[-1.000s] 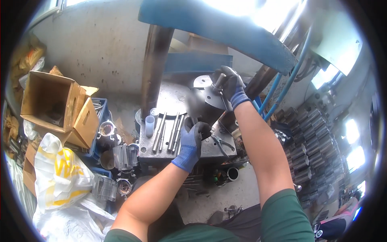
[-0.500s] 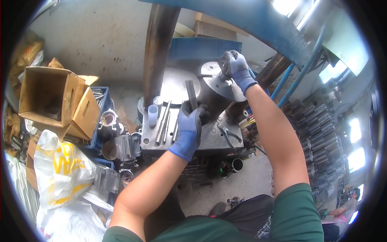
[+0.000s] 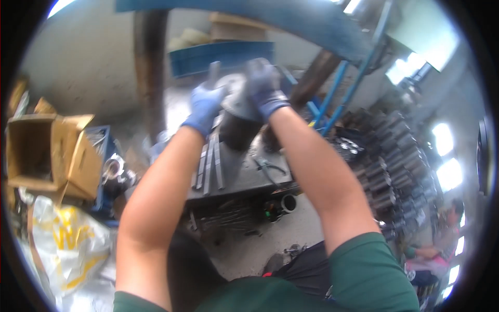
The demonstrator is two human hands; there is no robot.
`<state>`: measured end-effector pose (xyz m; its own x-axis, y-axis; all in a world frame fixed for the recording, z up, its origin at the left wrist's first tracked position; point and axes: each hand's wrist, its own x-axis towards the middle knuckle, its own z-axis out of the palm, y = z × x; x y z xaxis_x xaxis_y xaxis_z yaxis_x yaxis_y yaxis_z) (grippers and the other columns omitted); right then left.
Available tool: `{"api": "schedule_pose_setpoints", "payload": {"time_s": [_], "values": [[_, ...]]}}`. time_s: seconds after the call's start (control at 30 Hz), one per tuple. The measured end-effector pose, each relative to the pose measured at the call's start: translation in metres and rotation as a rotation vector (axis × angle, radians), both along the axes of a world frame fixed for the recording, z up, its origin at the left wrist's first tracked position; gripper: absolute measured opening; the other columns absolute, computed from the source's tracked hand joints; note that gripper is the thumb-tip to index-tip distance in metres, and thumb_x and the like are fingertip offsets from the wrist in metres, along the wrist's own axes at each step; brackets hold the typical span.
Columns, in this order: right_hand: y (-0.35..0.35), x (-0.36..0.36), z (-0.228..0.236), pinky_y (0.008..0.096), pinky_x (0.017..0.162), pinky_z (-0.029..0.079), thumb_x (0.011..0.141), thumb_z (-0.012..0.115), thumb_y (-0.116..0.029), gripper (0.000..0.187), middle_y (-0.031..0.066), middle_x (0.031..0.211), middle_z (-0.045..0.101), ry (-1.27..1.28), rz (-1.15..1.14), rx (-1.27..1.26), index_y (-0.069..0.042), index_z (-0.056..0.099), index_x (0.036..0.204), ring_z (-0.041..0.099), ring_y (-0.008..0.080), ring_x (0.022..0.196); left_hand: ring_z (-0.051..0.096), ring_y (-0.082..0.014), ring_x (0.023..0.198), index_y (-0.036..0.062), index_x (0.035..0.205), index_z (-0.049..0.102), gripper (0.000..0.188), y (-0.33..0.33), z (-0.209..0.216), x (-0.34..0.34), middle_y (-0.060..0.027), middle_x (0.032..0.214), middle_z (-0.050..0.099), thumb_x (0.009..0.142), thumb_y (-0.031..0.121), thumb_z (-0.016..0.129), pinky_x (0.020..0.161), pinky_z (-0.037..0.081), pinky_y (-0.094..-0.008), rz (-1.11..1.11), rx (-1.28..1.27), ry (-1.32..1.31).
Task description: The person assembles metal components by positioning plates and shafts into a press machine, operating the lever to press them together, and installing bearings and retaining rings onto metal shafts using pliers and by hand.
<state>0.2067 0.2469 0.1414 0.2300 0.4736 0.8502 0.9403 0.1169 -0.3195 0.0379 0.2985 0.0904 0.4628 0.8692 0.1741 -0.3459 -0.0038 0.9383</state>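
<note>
My left hand (image 3: 207, 104), in a blue glove with dark fingers, is closed round a short grey metal bar (image 3: 214, 72) that points up and away. Close on its right, my gloved right hand (image 3: 264, 86) is over the round metal plate (image 3: 236, 101) on top of a dark cylinder (image 3: 235, 129); motion blur smears its fingers, so what they grip cannot be made out. Several slim metal bars (image 3: 209, 165) lie on the metal bench (image 3: 236, 182) below my left hand. A pair of pliers (image 3: 269, 167) rests right of the cylinder.
A dark post (image 3: 149, 67) and a blue beam (image 3: 234, 18) frame the bench. Left are an open cardboard box (image 3: 36, 148), a blue crate (image 3: 104, 166) and a white plastic bag (image 3: 70, 244). Stacked metal cylinders (image 3: 384, 171) stand right; another person (image 3: 434, 252) sits beyond.
My left hand has moved forward with the bar, up beside the plate and closer to my right hand. The view has turned, so the bench appears further left.
</note>
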Motion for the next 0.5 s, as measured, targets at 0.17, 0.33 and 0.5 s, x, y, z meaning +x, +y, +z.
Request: {"api": "schedule_pose_setpoints", "payload": {"time_s": [0.17,0.33,0.5], "values": [[0.041,0.039,-0.016,0.0504,0.071,0.055,0.084,0.066,-0.021,0.020,0.0215,0.078,0.069,-0.186,-0.139,-0.144,-0.007,0.071,0.071,0.068,0.0402,0.074,0.051,-0.0088,0.050,-0.0002,0.126,0.067,0.046,0.018,-0.025,0.021,-0.0012,0.076,0.064,0.092,0.028,0.081,0.043,0.039,-0.0290,0.006,-0.051,0.093],[0.031,-0.027,0.013,0.0504,0.093,0.055,0.098,0.059,-0.023,0.025,0.0269,0.100,0.073,0.340,-0.153,-0.263,-0.001,0.072,0.095,0.070,0.0454,0.101,0.069,-0.0175,0.094,-0.0055,0.126,0.066,0.046,0.087,-0.077,0.014,-0.0096,0.106,0.075,0.094,0.022,0.082,0.084,0.053,-0.0301,0.022,0.044,-0.004],[-0.001,-0.024,0.035,0.0514,0.093,0.054,0.104,0.054,-0.022,0.025,0.0266,0.103,0.073,0.238,-0.140,-0.396,-0.001,0.067,0.107,0.069,0.0455,0.103,0.068,-0.0184,0.087,-0.0026,0.125,0.066,0.042,0.056,-0.044,0.021,-0.0076,0.104,0.074,0.095,0.024,0.079,0.080,0.051,-0.0319,0.186,0.272,0.188]]}}
